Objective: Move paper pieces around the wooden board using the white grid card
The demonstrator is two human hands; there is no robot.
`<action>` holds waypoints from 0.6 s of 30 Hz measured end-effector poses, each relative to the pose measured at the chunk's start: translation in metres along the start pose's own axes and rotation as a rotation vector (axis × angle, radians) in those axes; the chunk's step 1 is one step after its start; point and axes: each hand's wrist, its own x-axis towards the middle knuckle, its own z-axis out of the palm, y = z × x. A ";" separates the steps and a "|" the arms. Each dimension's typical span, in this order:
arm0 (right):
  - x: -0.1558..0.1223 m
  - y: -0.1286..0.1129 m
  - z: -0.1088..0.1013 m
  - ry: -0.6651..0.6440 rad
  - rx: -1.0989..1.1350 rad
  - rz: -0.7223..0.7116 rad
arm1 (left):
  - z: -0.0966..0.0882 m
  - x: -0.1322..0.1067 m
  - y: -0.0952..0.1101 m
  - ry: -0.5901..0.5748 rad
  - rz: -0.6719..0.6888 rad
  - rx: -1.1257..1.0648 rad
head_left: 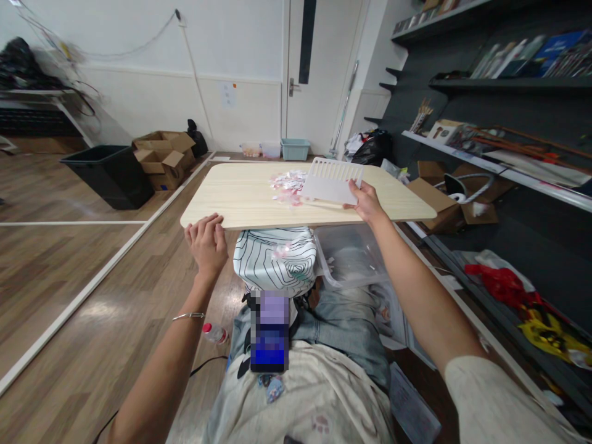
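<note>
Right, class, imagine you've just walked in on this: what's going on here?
A seated person holds a white slotted panel tilted over the pale tabletop, with the right hand in a grip at its near right corner. The panel stands right beside a heap of pink and white scraps. The left hand is at the tabletop's near left edge. Below the near edge are a patterned cover and a clear plastic bin.
</note>
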 end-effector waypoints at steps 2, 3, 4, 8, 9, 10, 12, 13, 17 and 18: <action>0.000 0.000 0.000 -0.004 -0.008 -0.006 | 0.000 0.000 0.000 0.001 0.000 0.003; -0.001 0.000 0.000 -0.007 -0.010 -0.007 | 0.000 0.000 0.000 0.001 0.000 0.002; -0.001 -0.001 0.000 -0.009 -0.010 -0.008 | 0.000 0.000 0.000 0.000 -0.001 -0.001; -0.002 -0.002 0.001 -0.010 -0.015 -0.010 | 0.000 0.000 0.000 -0.015 -0.017 -0.010; -0.002 -0.002 0.001 -0.009 -0.020 -0.011 | 0.000 0.000 0.000 -0.015 -0.018 -0.010; -0.002 -0.002 0.001 -0.008 -0.025 -0.012 | 0.000 0.000 0.000 -0.013 -0.016 -0.007; -0.002 -0.002 0.001 -0.005 -0.023 -0.014 | 0.001 0.000 -0.001 -0.008 -0.007 0.001; -0.002 -0.002 0.001 -0.003 -0.017 -0.014 | 0.001 0.000 -0.001 -0.007 -0.003 0.005; -0.001 -0.001 0.001 -0.002 -0.007 -0.011 | 0.001 0.000 -0.002 -0.012 -0.007 -0.011; -0.001 -0.001 0.001 -0.003 -0.009 -0.009 | 0.001 0.000 -0.002 -0.014 -0.011 -0.017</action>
